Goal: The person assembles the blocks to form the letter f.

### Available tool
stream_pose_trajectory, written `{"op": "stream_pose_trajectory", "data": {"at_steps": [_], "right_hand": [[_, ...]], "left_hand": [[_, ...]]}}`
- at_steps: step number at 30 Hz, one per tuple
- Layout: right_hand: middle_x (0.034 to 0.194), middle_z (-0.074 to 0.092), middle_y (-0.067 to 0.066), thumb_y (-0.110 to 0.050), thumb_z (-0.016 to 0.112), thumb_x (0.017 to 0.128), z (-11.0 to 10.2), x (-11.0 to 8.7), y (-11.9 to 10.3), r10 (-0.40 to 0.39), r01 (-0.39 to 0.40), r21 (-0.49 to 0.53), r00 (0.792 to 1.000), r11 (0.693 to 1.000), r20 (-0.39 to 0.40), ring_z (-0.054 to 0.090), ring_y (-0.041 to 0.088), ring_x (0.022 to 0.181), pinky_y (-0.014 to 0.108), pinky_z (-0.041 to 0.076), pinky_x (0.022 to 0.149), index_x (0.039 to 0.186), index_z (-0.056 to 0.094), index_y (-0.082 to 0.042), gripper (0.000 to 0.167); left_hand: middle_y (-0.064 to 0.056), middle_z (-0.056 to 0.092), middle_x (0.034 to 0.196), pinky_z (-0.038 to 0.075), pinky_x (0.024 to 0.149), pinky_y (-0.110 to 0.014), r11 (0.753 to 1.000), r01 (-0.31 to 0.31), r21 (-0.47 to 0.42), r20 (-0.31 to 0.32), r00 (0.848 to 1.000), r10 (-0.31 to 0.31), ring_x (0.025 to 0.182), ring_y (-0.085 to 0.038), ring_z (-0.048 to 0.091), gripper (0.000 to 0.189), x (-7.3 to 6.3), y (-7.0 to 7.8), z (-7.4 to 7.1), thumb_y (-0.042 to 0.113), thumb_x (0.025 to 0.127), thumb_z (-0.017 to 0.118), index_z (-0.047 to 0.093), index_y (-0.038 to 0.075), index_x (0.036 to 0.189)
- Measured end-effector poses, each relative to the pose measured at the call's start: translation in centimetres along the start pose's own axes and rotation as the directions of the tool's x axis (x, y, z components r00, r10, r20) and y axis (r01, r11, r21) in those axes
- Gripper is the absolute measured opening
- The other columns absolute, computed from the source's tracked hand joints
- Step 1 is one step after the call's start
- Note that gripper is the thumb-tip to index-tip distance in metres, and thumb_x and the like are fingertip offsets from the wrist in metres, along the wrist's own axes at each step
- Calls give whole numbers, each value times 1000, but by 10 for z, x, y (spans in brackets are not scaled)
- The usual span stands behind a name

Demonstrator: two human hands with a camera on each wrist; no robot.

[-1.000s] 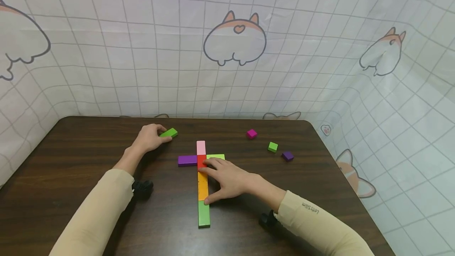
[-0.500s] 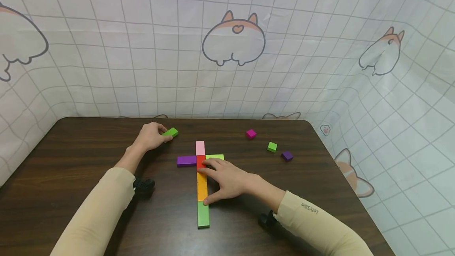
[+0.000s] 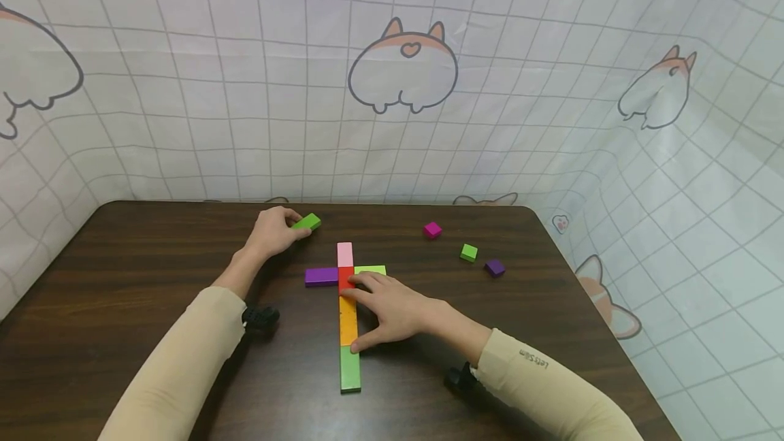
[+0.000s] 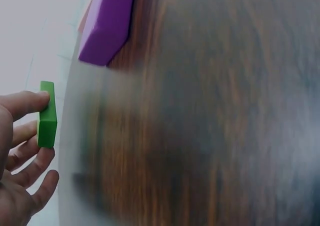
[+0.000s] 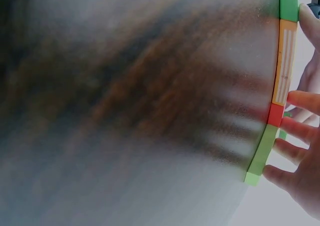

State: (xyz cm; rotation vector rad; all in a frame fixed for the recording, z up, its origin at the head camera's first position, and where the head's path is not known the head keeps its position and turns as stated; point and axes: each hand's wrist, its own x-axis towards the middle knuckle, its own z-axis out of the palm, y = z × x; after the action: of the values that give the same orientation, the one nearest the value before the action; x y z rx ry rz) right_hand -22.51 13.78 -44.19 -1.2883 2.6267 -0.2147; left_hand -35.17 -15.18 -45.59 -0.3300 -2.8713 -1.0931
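Observation:
My left hand [image 3: 272, 231] pinches a bright green block [image 3: 308, 222] between thumb and fingers, beyond the purple block at the back of the table. The left wrist view shows that green block [image 4: 48, 118] apart from the purple block [image 4: 105, 31]. With fingers spread, my right hand [image 3: 395, 308] rests along a cross of blocks. Pink [image 3: 346, 253], red, orange [image 3: 348, 324] and green blocks [image 3: 350, 371] form its upright. A purple block [image 3: 321, 278] and a light green block [image 3: 373, 269] make the arms. Fingers partly cover the red block [image 3: 346, 274].
Three small cubes lie on the dark wooden table [image 3: 122, 278] at the back right: magenta [image 3: 433, 230], green [image 3: 469, 252] and purple [image 3: 495, 268]. A white gridded curtain [image 3: 245, 87] hangs behind and beside the table.
My left hand has moved right and slightly away from me, carrying the green block with it. The right hand and the cross of blocks stay where they were.

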Motion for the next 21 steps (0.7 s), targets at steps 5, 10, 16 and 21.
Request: {"op": "stream_pose_trajectory", "data": {"at_steps": [5, 10, 16, 21], "right_hand": [[161, 33, 9, -71, 67, 86, 0, -1, 0, -1, 1, 3, 1000, 1000, 1, 28, 27, 149, 47, 28, 119, 160, 38, -18, 95], [161, 33, 10, -71, 67, 87, -1, -1, 0, -7, 7, 4, 1000, 1000, 2, 28, 28, 149, 47, 28, 119, 160, 38, -18, 95], [161, 33, 10, -71, 67, 87, -1, -1, 0, -5, 5, 2, 1000, 1000, -2, 28, 28, 149, 47, 28, 119, 160, 39, -18, 94], [161, 33, 10, -71, 67, 87, -1, -1, 0, -2, 2, 2, 1000, 1000, -3, 28, 28, 149, 48, 27, 119, 160, 38, -18, 95]], "left_hand": [[-22, 67, 112, 50, 83, -46, 1000, -6, -12, -14, 1000, 6, 96, -33, 60, 43, 2, 9, 6, 26, 94, 74, 69, -7, 121], [-22, 67, 110, 50, 84, -47, 999, -5, -32, -32, 999, 4, 97, -34, 60, 42, 4, 17, 12, 26, 93, 75, 70, -6, 120], [-22, 68, 110, 51, 82, -46, 998, 10, -64, -40, 999, -13, 97, -35, 61, 43, 4, 25, 18, 28, 93, 75, 70, -5, 121], [-22, 69, 110, 52, 76, -41, 996, 36, -81, -38, 998, -39, 93, -33, 64, 45, 5, 31, 24, 28, 94, 75, 69, -5, 122]]}}
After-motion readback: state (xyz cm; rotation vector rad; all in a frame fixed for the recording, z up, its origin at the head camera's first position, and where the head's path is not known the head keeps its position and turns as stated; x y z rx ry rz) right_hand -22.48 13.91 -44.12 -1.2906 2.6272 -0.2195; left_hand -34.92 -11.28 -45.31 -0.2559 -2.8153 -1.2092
